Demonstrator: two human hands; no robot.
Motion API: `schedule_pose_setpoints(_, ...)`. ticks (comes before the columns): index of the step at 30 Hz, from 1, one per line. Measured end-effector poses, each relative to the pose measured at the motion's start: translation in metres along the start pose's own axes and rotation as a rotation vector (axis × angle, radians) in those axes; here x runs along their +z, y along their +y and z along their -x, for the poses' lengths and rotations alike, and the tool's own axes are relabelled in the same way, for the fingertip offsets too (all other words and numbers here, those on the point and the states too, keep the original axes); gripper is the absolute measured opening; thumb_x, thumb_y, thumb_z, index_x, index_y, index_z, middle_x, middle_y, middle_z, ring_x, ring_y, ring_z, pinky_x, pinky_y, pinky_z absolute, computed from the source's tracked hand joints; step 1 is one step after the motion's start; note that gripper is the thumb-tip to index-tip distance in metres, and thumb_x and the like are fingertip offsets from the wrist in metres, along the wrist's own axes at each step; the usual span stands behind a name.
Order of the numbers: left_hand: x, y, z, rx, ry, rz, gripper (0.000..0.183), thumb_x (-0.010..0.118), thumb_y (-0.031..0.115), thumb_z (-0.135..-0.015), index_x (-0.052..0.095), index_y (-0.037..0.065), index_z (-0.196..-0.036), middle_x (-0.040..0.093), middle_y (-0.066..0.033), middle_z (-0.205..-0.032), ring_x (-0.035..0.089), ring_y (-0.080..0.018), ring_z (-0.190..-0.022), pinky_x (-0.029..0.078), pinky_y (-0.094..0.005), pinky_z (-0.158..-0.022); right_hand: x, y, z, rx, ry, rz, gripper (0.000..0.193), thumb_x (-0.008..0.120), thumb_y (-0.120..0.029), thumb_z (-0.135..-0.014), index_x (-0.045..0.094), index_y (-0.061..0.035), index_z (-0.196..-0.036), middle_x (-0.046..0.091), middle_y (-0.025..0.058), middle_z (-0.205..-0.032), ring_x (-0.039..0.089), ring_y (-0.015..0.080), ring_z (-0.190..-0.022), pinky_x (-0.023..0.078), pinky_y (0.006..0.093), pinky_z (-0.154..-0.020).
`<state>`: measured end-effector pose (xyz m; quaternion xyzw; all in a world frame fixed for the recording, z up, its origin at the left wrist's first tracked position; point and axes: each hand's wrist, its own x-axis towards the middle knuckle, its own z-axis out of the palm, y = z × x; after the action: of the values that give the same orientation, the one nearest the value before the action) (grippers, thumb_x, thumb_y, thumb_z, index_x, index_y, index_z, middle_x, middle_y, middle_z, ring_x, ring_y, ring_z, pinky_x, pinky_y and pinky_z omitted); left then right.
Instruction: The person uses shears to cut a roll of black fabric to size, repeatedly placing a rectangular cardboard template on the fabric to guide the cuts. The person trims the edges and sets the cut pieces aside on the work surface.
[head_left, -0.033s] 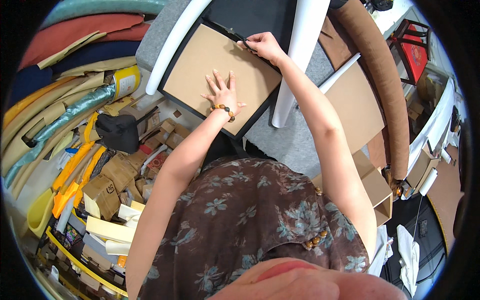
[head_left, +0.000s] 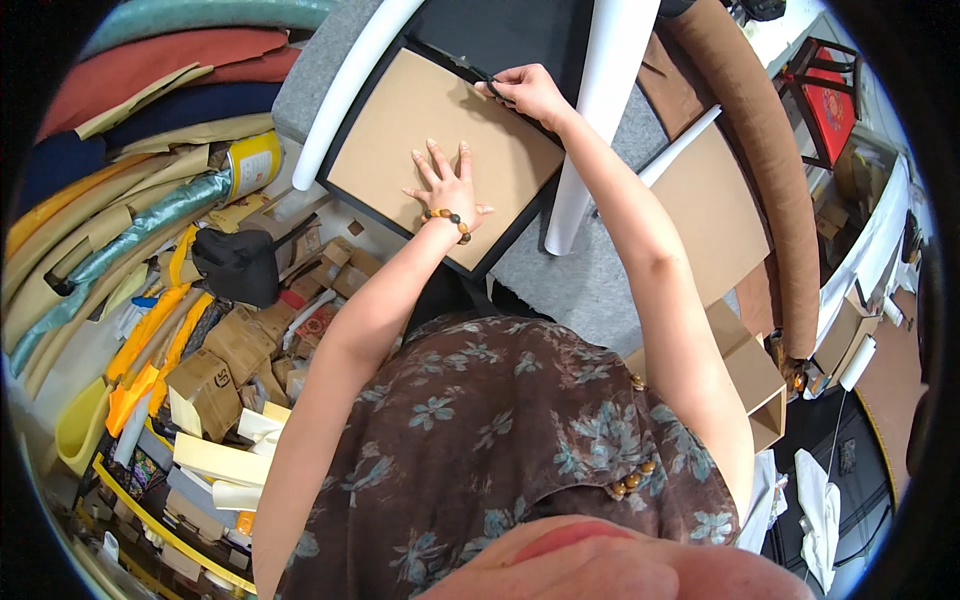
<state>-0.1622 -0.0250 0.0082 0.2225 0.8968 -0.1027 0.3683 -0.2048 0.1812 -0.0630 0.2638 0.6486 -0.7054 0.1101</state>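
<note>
My left hand point(head_left: 447, 190) lies flat with fingers spread on a tan board point(head_left: 385, 130), a bead bracelet point(head_left: 450, 216) round its wrist. The board rests on a black sheet point(head_left: 525, 40), which shows beyond its far edge and as a narrow dark border along its other sides. At that far edge my right hand point(head_left: 530, 95) is closed round the black handles of what look like scissors point(head_left: 493, 86). Their blades point left along the board's edge, and their tips are hard to make out against the black sheet.
White rolls flank the sheet: one on the left point(head_left: 345, 100), another on the right point(head_left: 600, 120). Grey felt point(head_left: 545, 275) covers the table. A thick brown roll point(head_left: 765, 140) curves along the right. Fabric rolls point(head_left: 160, 80) and cardboard boxes point(head_left: 238, 340) crowd the left.
</note>
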Motion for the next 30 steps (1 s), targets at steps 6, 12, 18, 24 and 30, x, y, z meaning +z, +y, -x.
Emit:
schedule_pose_setpoints(6,0.000,0.004,0.000,-0.019,-0.009,-0.007,0.119,0.082,0.043,-0.068,0.003,0.023,-0.154,-0.012,-0.0263,-0.155,-0.006,-0.0500,-0.142,0.023,-0.0770,-0.099,-0.002,-0.021,0.013,0.017,-0.019,0.097,0.027,0.075,-0.024,-0.081,0.074,0.0016,-0.092,0.062,0.0007,-0.064,0.052,0.0061,-0.055,0.043,0.0244,-0.053)
schedule_pose_setpoints(12,0.003,0.005,0.000,-0.003,0.027,-0.065,0.118,0.081,0.047,-0.069,0.004,0.022,-0.154,-0.009,-0.0276,-0.155,-0.003,-0.0504,-0.142,0.030,-0.0744,-0.097,-0.005,-0.021,0.006,-0.022,0.019,0.186,0.030,0.077,-0.029,-0.078,0.075,-0.0001,-0.087,0.066,0.0027,-0.067,0.056,0.0085,-0.060,0.048,0.0254,-0.061)
schedule_pose_setpoints(18,-0.004,0.012,0.005,0.031,0.020,-0.130,0.116,0.078,0.052,-0.070,0.004,0.021,-0.154,-0.002,-0.0269,-0.155,0.004,-0.0488,-0.142,0.037,-0.0693,-0.095,-0.009,-0.023,0.016,-0.019,0.018,0.199,0.024,0.076,-0.025,-0.080,0.075,-0.0020,-0.088,0.065,0.0005,-0.066,0.053,0.0055,-0.060,0.045,0.0246,-0.058)
schedule_pose_setpoints(24,0.004,-0.030,-0.002,0.371,0.084,0.227,0.093,0.075,0.044,-0.073,0.029,0.011,-0.147,0.016,-0.0303,-0.151,0.012,-0.0494,-0.140,0.035,-0.0625,-0.102,-0.007,-0.021,0.037,-0.124,0.134,0.319,0.026,0.072,-0.018,-0.079,0.072,-0.0007,-0.099,0.071,0.0099,-0.077,0.062,0.0121,-0.066,0.050,0.0279,-0.064)
schedule_pose_setpoints(30,-0.069,-0.165,-0.061,0.428,0.659,0.274,0.081,0.081,0.034,-0.069,0.039,-0.001,-0.128,0.042,-0.0219,-0.123,0.039,-0.0385,-0.116,0.035,-0.0505,-0.099,0.036,-0.054,0.134,-0.033,0.468,0.381,0.039,0.077,-0.029,-0.074,0.068,0.0053,-0.090,0.065,0.0094,-0.068,0.059,0.0129,-0.060,0.047,0.0285,-0.058)
